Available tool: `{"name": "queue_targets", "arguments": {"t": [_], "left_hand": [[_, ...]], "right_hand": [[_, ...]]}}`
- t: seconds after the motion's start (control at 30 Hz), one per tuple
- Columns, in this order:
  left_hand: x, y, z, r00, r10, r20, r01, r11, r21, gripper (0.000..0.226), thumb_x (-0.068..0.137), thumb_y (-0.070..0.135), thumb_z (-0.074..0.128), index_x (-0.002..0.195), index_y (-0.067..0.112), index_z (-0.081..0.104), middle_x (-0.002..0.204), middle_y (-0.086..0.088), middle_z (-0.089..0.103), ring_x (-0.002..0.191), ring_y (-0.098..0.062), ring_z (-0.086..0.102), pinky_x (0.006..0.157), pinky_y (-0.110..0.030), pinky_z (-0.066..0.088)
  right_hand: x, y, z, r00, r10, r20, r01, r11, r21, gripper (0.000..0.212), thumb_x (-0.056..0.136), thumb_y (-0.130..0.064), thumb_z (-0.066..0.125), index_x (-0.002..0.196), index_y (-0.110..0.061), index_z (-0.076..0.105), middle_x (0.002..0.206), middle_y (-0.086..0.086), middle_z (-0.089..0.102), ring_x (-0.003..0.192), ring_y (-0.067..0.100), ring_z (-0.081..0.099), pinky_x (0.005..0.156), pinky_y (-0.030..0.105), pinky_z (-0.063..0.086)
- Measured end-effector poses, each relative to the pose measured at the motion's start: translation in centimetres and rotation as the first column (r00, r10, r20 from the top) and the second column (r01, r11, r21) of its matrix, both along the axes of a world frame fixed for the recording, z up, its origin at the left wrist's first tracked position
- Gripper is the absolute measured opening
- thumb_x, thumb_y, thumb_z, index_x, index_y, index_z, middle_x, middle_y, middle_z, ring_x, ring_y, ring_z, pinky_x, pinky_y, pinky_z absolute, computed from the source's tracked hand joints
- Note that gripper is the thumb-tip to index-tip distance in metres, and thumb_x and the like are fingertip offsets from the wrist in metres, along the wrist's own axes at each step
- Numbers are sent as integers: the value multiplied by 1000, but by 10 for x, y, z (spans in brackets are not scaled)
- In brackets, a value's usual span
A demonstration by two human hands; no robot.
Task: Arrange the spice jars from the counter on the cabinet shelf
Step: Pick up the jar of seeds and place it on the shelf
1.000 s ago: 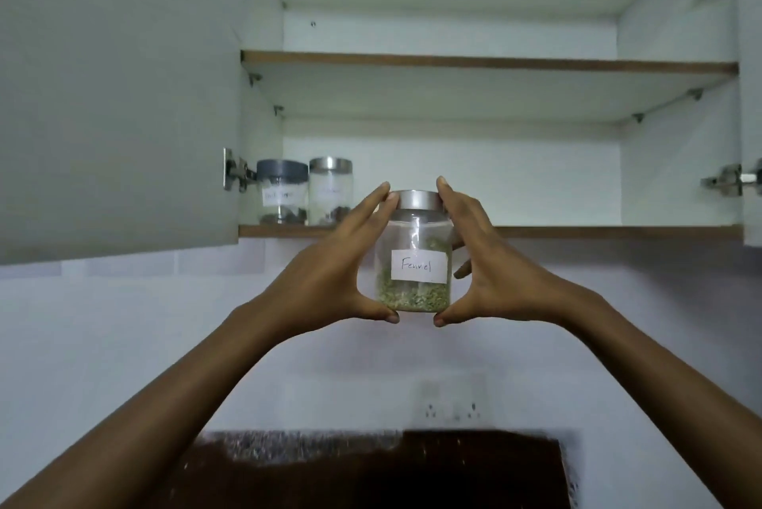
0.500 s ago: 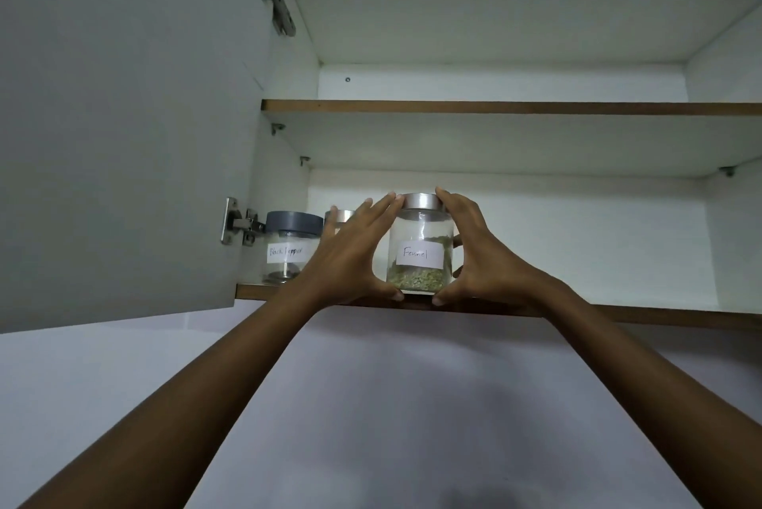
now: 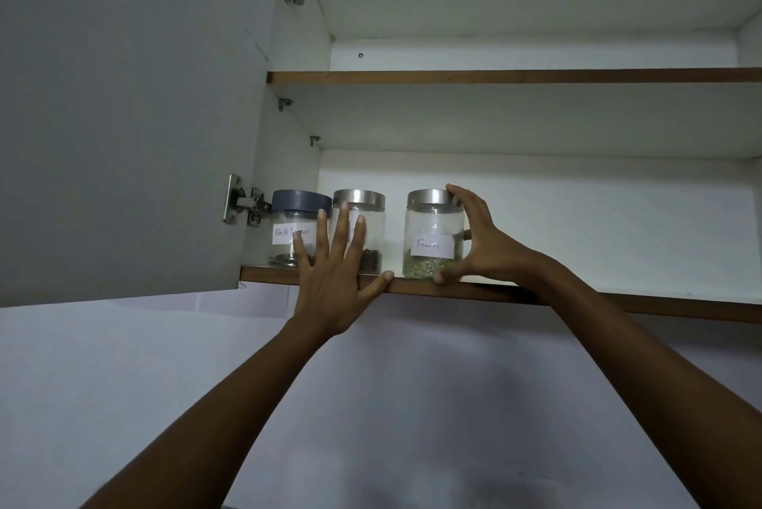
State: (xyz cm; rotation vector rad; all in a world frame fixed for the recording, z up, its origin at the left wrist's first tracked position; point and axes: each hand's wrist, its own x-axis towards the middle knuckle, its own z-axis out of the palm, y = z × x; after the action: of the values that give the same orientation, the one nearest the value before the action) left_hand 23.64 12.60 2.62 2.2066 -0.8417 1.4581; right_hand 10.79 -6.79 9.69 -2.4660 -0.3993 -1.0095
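Three jars stand on the lower shelf. The right hand grips the Fennel jar from its 3 o'clock side. At its 9 o'clock stand one steel-lidded jar and one Black Pepper jar; the left hand, fingers straight and spread, holds nothing before them.

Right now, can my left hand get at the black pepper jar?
Probably yes. The left hand is open, fingers spread right in front of the black pepper jar, which stands near the front edge of the shelf; nothing lies between them.

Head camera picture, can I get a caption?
Right hand holds the fennel jar on the shelf beside two other jars.
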Motion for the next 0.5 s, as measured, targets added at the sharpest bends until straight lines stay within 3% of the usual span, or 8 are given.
{"name": "queue_targets", "arguments": {"t": [0.1, 0.33, 0.5], "left_hand": [[3, -1, 0, 1000, 8, 1, -8, 1000, -10, 88, 76, 77, 5, 144, 28, -17, 153, 0, -28, 139, -24, -30, 106, -53, -21], [7, -2, -2, 1000, 10, 15, -10, 1000, -13, 89, 74, 80, -1, 145, 27, -17, 154, 1, -26, 141, -26, -27, 107, -55, -19], [8, -2, -2, 1000, 4, 13, -4, 1000, -11, 86, 78, 76, 6, 145, 27, -15, 154, 1, -24, 141, -27, -26, 108, -56, -17]], "right_hand": [[9, 6, -1, 999, -1, 46, -2, 998, 55, 110, 63, -5, 84, 145, -23, 12, 146, -1, 13, 132, 19, 28, 100, 28, 38], [28, 20, -4, 998, 6, 60, -12, 995, 95, 110, 64, 1, 80, 145, -23, 10, 147, 0, 13, 133, 20, 27, 104, 35, 40], [34, 24, -9, 998, 5, 59, -10, 996, 91, 112, 67, 1, 77, 149, -25, 4, 156, -2, -1, 143, 21, 13, 108, 44, 36]]}}
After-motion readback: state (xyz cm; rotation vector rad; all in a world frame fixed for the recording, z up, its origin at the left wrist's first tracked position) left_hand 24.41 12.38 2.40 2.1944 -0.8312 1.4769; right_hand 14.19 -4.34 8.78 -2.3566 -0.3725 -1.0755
